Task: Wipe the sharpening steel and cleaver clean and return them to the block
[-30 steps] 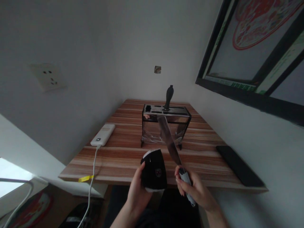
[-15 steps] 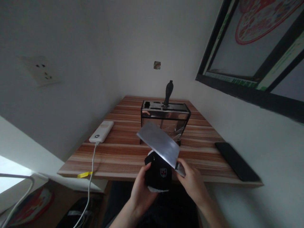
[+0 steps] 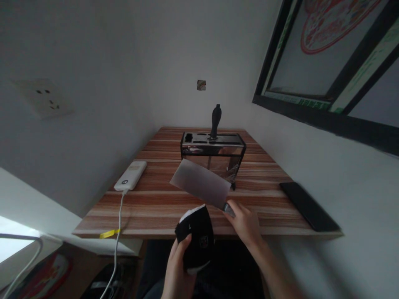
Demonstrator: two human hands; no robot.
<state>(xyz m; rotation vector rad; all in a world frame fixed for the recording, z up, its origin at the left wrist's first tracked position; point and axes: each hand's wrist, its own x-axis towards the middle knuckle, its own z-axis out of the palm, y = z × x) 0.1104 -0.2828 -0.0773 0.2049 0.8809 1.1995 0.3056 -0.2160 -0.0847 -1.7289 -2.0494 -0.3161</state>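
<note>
My right hand (image 3: 245,220) is closed round the handle of a cleaver (image 3: 202,182). Its broad metal blade points up and to the left, in front of the knife block (image 3: 213,145). In my left hand (image 3: 179,263) is a folded black cloth (image 3: 198,238) with a white inside and a small crest, held below the blade near the table's front edge. Cloth and blade are apart. The block has a metal slotted top and see-through sides, and a black-handled tool (image 3: 215,121) stands in one slot.
On the wooden table (image 3: 156,195), a white power bank (image 3: 131,175) lies at the left, its white cable (image 3: 117,245) hanging over the front edge. A black phone (image 3: 308,205) rests at the right. A wall socket (image 3: 45,99) and a framed window (image 3: 311,62) flank the table.
The cleaver has moved away from the black cloth and turned flatter. My left hand has drawn the cloth lower and to the left, tilting it. The view has shifted slightly.
</note>
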